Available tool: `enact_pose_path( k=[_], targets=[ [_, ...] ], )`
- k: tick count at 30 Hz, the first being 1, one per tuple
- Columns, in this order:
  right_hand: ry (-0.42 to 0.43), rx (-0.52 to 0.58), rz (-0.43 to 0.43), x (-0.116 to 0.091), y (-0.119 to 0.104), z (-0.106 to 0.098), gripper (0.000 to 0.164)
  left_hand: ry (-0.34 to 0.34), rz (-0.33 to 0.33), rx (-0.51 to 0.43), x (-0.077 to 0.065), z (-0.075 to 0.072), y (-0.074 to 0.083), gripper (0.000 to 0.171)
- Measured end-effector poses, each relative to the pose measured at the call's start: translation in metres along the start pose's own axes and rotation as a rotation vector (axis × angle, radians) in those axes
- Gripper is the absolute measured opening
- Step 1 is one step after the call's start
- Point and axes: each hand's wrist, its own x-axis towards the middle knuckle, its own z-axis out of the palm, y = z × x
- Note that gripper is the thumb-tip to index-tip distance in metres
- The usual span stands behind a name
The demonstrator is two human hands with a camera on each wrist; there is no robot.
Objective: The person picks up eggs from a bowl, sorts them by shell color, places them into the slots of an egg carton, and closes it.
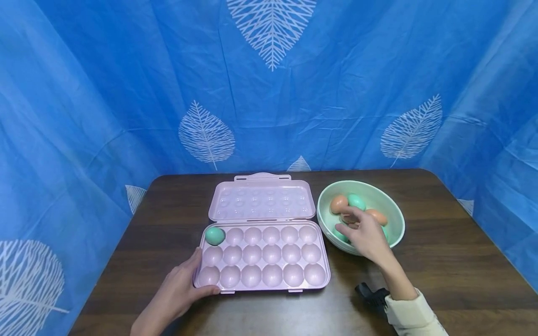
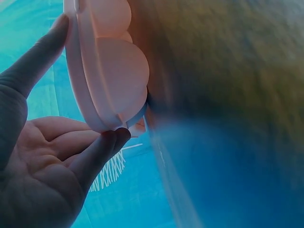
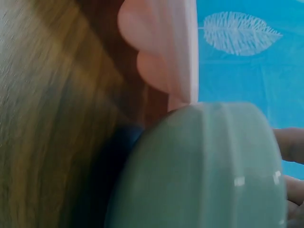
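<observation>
A pink egg tray [image 1: 271, 288] lies with its lid [image 1: 261, 201] folded back behind it. One green egg [image 1: 215, 236] sits in its back left cup. My left hand [image 1: 178, 282] grips the tray's left end, thumb along the front edge and fingers at the side. In the left wrist view, digits of the left hand [image 2: 42, 156] press on the tray's rim and corner. My right hand [image 1: 367, 234] reaches over a pale green bowl [image 1: 388, 205], thumb and fingers curved about a brown egg [image 1: 348, 218]; I cannot tell whether they pinch it.
More eggs lie in the bowl, among them an orange egg [image 1: 338, 204], a green egg [image 1: 356, 201] and another orange egg [image 1: 377, 216]. The bowl stands close to the tray's right end. A black strap [image 1: 371, 295] is by the right wrist. Blue curtain [image 1: 269, 116] hangs behind the wooden table [image 1: 441, 242].
</observation>
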Motion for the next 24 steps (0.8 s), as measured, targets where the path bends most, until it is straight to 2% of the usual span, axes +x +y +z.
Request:
enact_pose_path(
  k=[4, 9, 16, 21, 24],
  targets=[
    [-0.037, -0.060, 0.037, 0.004, 0.003, -0.001, 0.047, -0.008, -0.006, -0.001, 0.000, -0.001, 0.000, 0.113],
    [-0.138, -0.071, 0.056, 0.012, 0.008, -0.001, 0.048, 0.011, 0.007, 0.015, -0.002, -0.001, -0.001, 0.112],
    [-0.249, -0.029, -0.066, 0.021, 0.016, 0.003, 0.035, 0.017, 0.010, 0.028, -0.002, -0.002, -0.001, 0.113],
    [-0.288, 0.024, -0.070, 0.024, 0.018, 0.003, 0.036, 0.003, -0.009, 0.023, -0.002, -0.001, -0.001, 0.114],
    [-0.282, -0.002, -0.082, 0.024, 0.018, 0.003, 0.035, 0.005, -0.007, 0.026, -0.002, -0.001, -0.001, 0.114]
  ],
)
